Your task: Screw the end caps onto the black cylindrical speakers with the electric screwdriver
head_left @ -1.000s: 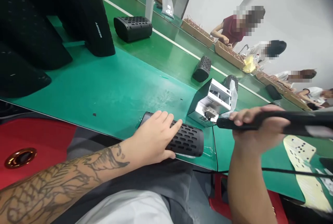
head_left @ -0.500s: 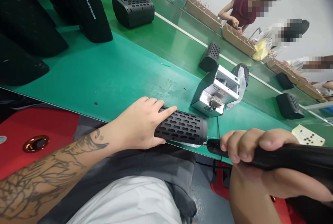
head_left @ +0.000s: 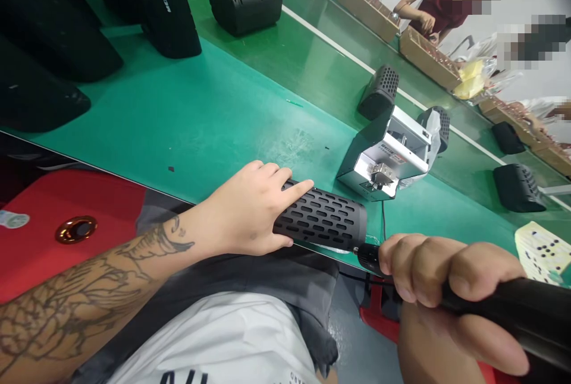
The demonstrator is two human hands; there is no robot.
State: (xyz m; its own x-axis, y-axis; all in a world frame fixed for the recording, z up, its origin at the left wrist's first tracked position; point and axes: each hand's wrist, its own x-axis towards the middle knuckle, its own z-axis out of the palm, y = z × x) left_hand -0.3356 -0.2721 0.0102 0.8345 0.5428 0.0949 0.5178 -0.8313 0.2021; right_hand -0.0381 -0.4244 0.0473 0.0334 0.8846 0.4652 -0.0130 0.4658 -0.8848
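Pressing hand: the left hand [head_left: 250, 208] lay palm-down over the near end of the perforated black cylinder [head_left: 319, 220], fingers spread along its top rather than wrapped under it, so the hold was a downward press and not a full clasp.
Driving hand: the right hand [head_left: 446, 280] was closed tight around the black electric screwdriver [head_left: 491, 301], whose tip met the cylinder's right end face.
Where the work lay: the cylinder rested on its side at the very near edge of the green bench mat [head_left: 200, 116], just above the person's lap.
Roll risk: being round and only pressed from above, the cylinder could have turned or skidded under the driver's torque, throwing the bit off its screw.
Edge risk: a push along the cylinder's length could have slid it off the mat edge toward the lap.
Bit seating: the contact point was small and partly hidden, so it probably sat in a screw head, though that could not be confirmed; a poor seat would have stripped the head or scratched the end cap.
Nearby clutter: the metal screw feeder [head_left: 388, 155] stood just behind, its cable trailing past the driver's tip, where a slip could have snagged it.
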